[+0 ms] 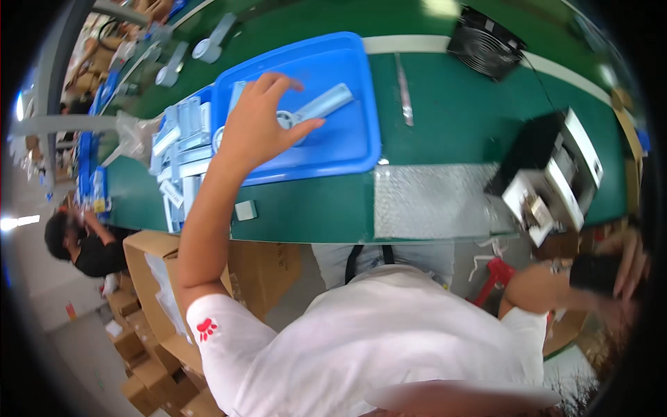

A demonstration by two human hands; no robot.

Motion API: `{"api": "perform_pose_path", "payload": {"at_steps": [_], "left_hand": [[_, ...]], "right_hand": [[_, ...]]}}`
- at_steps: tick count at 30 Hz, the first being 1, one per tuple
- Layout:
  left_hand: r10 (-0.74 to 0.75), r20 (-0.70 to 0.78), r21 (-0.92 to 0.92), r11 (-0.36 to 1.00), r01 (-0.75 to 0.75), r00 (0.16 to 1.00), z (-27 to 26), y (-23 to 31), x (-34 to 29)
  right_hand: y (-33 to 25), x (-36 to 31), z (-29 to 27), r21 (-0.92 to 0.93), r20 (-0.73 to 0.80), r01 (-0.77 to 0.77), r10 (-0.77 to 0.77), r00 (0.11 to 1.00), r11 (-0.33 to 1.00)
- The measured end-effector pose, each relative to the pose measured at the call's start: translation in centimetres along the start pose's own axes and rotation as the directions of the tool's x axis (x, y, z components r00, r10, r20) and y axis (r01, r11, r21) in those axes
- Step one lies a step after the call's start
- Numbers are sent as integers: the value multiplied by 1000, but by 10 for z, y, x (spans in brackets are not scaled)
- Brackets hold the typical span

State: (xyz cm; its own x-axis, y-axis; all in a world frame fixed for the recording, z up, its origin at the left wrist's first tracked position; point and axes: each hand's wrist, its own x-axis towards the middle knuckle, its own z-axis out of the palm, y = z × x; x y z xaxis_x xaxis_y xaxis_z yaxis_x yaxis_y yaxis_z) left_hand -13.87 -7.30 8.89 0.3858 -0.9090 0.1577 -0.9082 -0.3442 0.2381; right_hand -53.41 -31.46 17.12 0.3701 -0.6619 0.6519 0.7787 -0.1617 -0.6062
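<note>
My left hand [262,124] reaches over a blue plastic tray [326,165], thumb and fingers spread apart, holding nothing. Just beside its fingertips in the tray lies a light-blue handheld fan [325,103] with a round head, partly hidden by the hand. Another light-blue piece [237,92] shows behind the fingers at the tray's left side. Far to the right, below the table edge, my right hand [627,272] is blurred near the dark rim of the picture. Its fingers appear bent around a black object [593,273] whose kind I cannot make out.
Light-blue boxes [184,142] pile up left of the tray; a small white box [245,210] lies nearer. Two more fans [210,48] lie beyond. A bubble-wrap sheet [434,198], an open black-and-white box [570,163] and a black fan unit [486,43] occupy the right. Cartons [156,260] stand below left.
</note>
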Motion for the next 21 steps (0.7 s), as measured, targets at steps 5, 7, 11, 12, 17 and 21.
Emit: {"api": "perform_pose_path", "payload": {"at_steps": [5,7,11,12,17,21], "left_hand": [[-14,-69,-102,995,7,998,70,-25,-30],[-5,-191,-3,1000,5,982,75,-25,-43],[-255,-253,-329,930,165,933,83,-3,-51],[-354,-250,-447,868,217,901,83,18,-50],[-194,-413,-652,745,-140,890,133,158,-63],[-214,-355,-769,620,-154,910,184,211,-69]], "right_hand": [[7,-8,8,-111,-76,60,-68,995,992],[11,-3,5,-151,-107,99,-116,987,984],[7,3,-7,-293,-174,157,-214,961,943],[3,4,-9,-339,-184,168,-240,953,926],[1,2,-23,-465,-204,184,-307,930,866],[6,-6,-28,-516,-202,183,-327,923,837]]}}
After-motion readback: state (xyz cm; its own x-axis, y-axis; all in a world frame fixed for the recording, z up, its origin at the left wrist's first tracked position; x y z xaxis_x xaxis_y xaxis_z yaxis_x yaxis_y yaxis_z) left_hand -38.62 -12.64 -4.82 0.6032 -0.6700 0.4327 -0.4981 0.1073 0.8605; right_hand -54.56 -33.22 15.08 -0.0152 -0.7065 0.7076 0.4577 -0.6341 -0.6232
